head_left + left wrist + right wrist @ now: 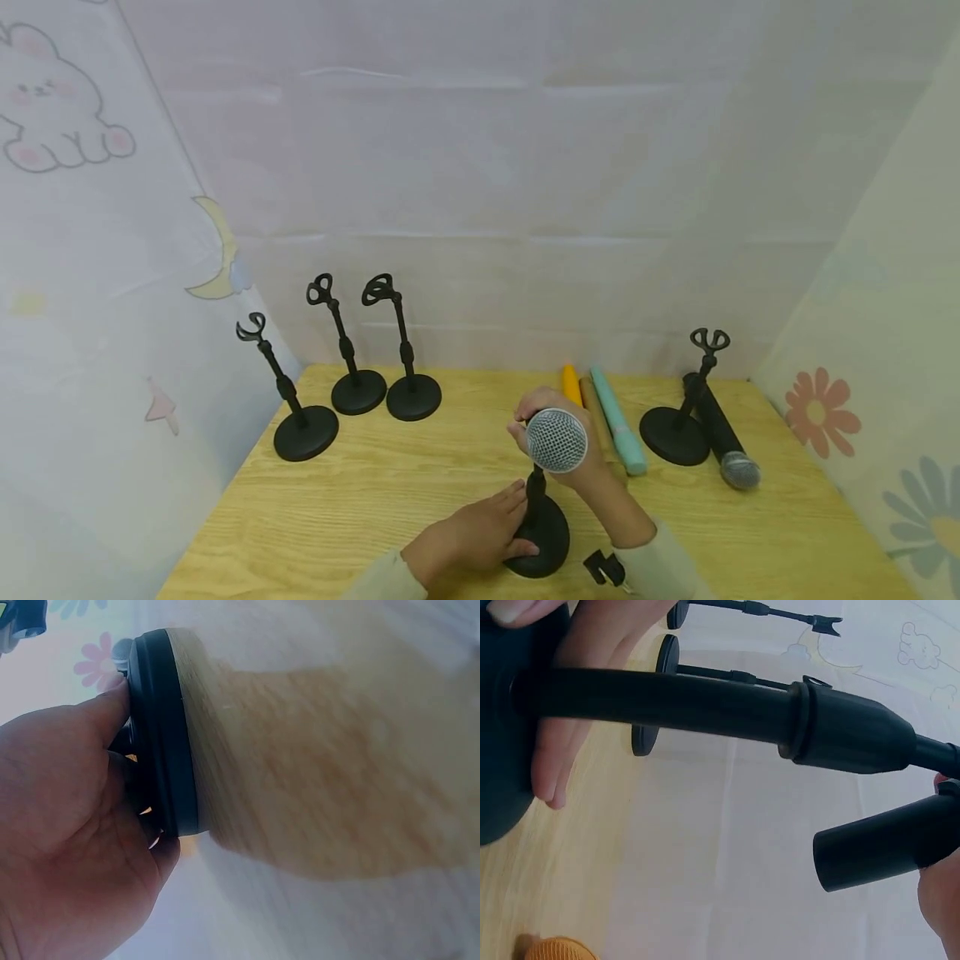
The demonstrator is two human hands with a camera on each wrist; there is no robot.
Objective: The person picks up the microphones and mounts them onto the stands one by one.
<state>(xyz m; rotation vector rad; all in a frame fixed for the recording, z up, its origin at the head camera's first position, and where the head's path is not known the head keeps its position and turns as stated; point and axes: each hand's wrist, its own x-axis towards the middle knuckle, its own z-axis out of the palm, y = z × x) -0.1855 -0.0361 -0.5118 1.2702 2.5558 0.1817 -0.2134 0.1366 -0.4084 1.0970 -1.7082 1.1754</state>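
Note:
A black desk microphone stand (545, 537) stands near the front of the table. My left hand (483, 529) holds its round base from the left, thumb over the base and fingers reaching behind the post; the left wrist view shows the hand at the base's rim (163, 735). At the top of the stand, my right hand (587, 457) grips a black microphone (557, 440) with a silver mesh head turned toward me. In the right wrist view the microphone's handle (877, 847) slants beside the post (667, 701); the clip is mostly hidden.
Three similar stands (306, 433) stand at the back left. Orange (572, 383), brown (597, 417) and teal (618, 425) sticks lie behind my right hand. Another stand (675, 435) and a lying microphone (716, 421) are at right. A small black piece (604, 568) lies beside my right sleeve.

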